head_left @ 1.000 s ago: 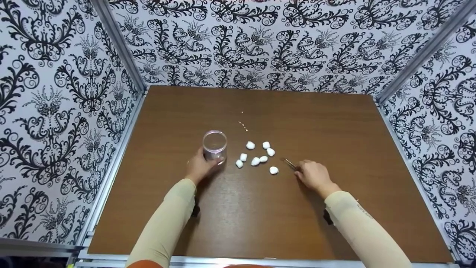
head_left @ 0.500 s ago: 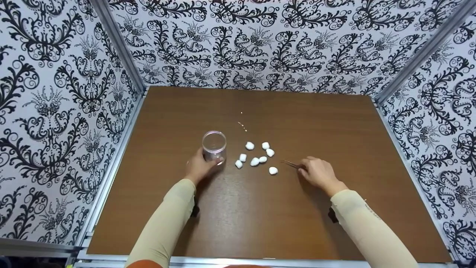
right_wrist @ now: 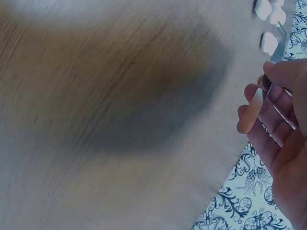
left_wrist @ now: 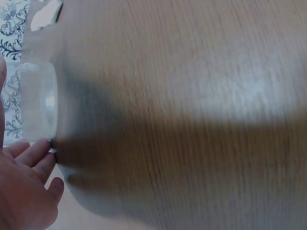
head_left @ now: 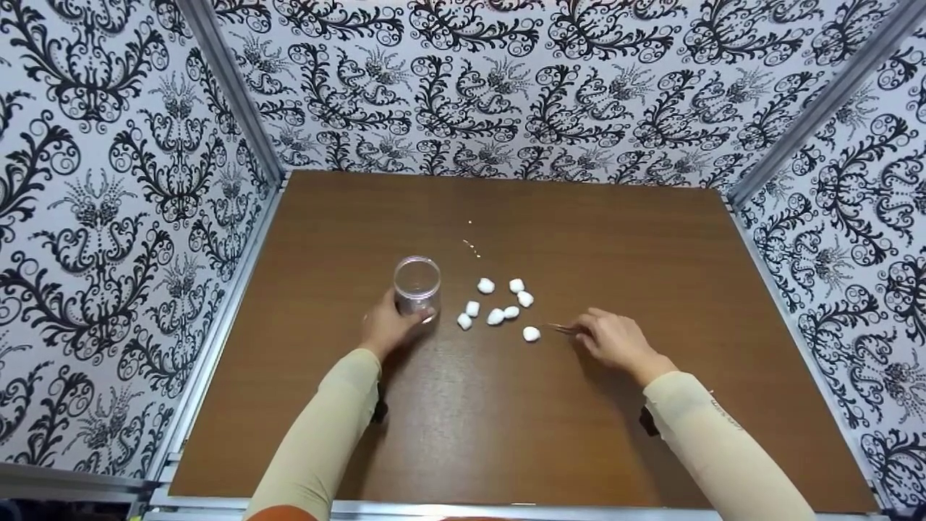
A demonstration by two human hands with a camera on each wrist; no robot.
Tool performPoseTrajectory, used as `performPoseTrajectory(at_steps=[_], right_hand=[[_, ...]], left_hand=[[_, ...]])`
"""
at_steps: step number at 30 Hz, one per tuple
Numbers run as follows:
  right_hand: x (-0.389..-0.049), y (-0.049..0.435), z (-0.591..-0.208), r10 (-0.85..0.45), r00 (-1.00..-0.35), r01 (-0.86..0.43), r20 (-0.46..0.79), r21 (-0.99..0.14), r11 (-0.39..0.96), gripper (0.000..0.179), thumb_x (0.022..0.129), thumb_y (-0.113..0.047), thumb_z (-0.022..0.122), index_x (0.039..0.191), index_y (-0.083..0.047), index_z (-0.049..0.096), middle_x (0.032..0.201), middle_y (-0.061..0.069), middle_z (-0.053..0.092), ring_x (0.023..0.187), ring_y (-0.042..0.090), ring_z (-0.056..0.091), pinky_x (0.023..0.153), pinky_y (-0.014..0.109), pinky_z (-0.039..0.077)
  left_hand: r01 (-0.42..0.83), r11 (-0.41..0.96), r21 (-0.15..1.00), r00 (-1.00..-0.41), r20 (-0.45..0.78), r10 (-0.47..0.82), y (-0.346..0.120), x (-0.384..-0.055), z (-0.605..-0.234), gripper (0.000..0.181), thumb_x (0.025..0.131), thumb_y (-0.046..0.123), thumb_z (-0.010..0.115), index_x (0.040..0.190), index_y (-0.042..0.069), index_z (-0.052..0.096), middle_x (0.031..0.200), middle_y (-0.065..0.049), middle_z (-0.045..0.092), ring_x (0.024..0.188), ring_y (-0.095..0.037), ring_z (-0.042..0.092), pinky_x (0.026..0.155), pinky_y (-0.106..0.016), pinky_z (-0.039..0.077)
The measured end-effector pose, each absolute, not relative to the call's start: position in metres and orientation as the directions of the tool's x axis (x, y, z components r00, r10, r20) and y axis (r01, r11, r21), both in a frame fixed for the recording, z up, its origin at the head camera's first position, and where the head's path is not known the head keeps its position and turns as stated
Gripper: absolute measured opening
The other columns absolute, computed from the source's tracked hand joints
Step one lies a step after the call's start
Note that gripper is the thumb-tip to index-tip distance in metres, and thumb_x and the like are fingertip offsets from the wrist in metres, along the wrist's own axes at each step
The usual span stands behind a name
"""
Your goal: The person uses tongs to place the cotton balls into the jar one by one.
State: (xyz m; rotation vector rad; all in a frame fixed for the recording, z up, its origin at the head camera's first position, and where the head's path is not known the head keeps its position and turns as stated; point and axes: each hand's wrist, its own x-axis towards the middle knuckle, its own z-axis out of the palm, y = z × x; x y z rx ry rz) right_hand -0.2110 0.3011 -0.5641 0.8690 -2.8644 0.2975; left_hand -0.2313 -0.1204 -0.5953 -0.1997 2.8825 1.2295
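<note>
My left hand grips a clear plastic jar low on its side, thumb across the front; the jar stands upright with its open mouth up. In the left wrist view, fingers curl against the jar's wall. My right hand pinches a pair of metal tweezers, tips pointing left. Close to those tips lies a white cotton ball. In the right wrist view the tweezers' broad end sticks out past the fingers.
Several more cotton balls lie scattered between the jar and the tweezers. Small pale specks mark the brown table farther back. Patterned walls on metal frames enclose the back and sides.
The tweezers' tips have swung down toward the nearest cotton ball as my right hand turned and shifted slightly right. My left hand and the jar have stayed in place.
</note>
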Motion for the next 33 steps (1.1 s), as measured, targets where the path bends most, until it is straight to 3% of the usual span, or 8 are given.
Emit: performPoseTrajectory(at_steps=[4, 11, 19, 33], right_hand=[[-0.21, 0.301, -0.565, -0.55, -0.818, -0.573, 0.167, -0.148, 0.806, 0.014, 0.082, -0.017, 0.069, 0.096, -0.017, 0.069, 0.084, -0.006, 0.061, 0.071, 0.015, 0.058, 0.06, 0.04, 0.047], [-0.21, 0.299, -0.565, -0.544, -0.825, -0.564, 0.155, -0.169, 0.808, 0.014, 0.083, -0.019, 0.069, 0.097, -0.018, 0.068, 0.092, -0.004, 0.065, 0.084, 0.018, 0.061, 0.068, 0.043, 0.048], [-0.213, 0.297, -0.564, -0.601, -0.781, -0.621, 0.168, -0.111, 0.776, 0.016, 0.083, -0.019, 0.069, 0.099, -0.019, 0.07, 0.086, -0.005, 0.063, 0.08, 0.018, 0.06, 0.063, 0.042, 0.048], [-0.217, 0.29, -0.558, -0.618, -0.772, -0.634, 0.146, -0.117, 0.764, 0.011, 0.082, -0.015, 0.07, 0.092, -0.016, 0.071, 0.077, -0.005, 0.06, 0.071, 0.017, 0.057, 0.06, 0.041, 0.047]], left_hand=[[-0.129, 0.684, 0.718, -0.991, -0.066, -0.118, -0.12, -0.23, -0.595, 0.096, 0.063, 0.067, 0.069, 0.137, 0.012, 0.041, 0.125, -0.01, 0.055, 0.112, -0.031, 0.052, 0.092, -0.046, 0.037], [-0.119, 0.685, 0.719, -0.992, -0.056, -0.113, -0.119, -0.23, -0.59, 0.093, 0.065, 0.064, 0.07, 0.136, 0.012, 0.042, 0.124, -0.01, 0.055, 0.112, -0.03, 0.052, 0.092, -0.046, 0.037], [-0.122, 0.682, 0.721, -0.992, -0.068, -0.106, -0.119, -0.23, -0.588, 0.088, 0.066, 0.063, 0.07, 0.133, 0.013, 0.045, 0.122, -0.007, 0.057, 0.11, -0.028, 0.053, 0.09, -0.046, 0.038], [-0.118, 0.685, 0.719, -0.992, -0.062, -0.107, -0.12, -0.227, -0.588, 0.088, 0.066, 0.061, 0.071, 0.135, 0.013, 0.043, 0.123, -0.01, 0.057, 0.111, -0.031, 0.052, 0.092, -0.048, 0.037]])
